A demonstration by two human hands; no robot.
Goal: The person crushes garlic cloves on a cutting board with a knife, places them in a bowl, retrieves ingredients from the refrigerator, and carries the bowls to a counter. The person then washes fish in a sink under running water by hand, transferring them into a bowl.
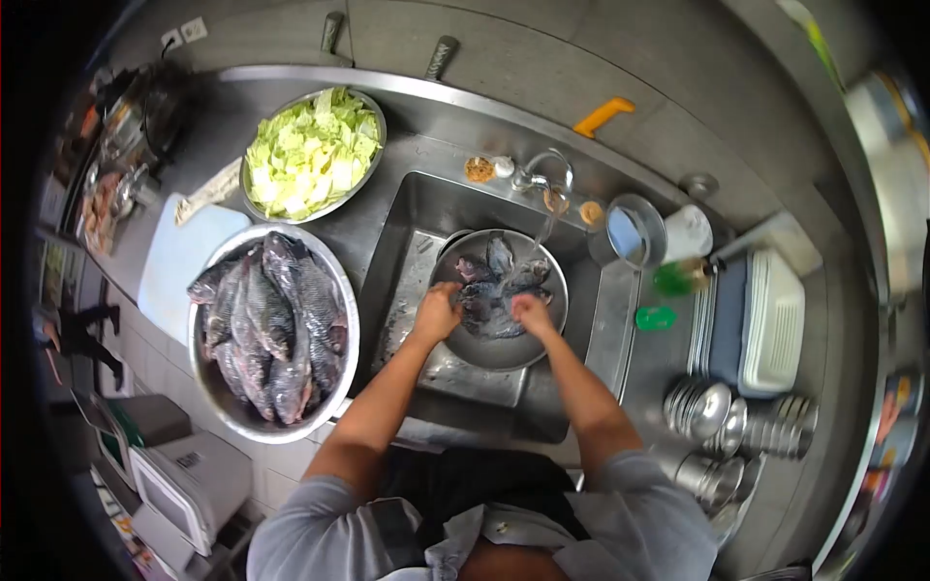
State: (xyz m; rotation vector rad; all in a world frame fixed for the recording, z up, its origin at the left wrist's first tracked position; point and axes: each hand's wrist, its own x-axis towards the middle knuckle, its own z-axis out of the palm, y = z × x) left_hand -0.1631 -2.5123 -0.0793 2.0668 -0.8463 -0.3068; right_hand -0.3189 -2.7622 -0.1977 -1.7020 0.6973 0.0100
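A round metal bowl (504,360) stands in the steel sink (399,290) with several dark fish pieces (499,254) in it. Water runs from the faucet (528,179) into the bowl. At the bowl's left side, my left hand (441,310) is closed, its fingertips reaching over the rim to the edge of a dark fish. My right hand (530,312) is inside the bowl on the right, its curled fingers gripping the same fish, which lies low between both hands. The fingertips of both hands are partly hidden.
Left of the sink stands a large metal basin (353,334) of whole fish (271,310). Behind it are a bowl of chopped cabbage (315,155) and a white cutting board (165,276). On the right are a metal pot (635,230), a green brush (675,279), white trays (775,320) and stacked metal bowls (697,409).
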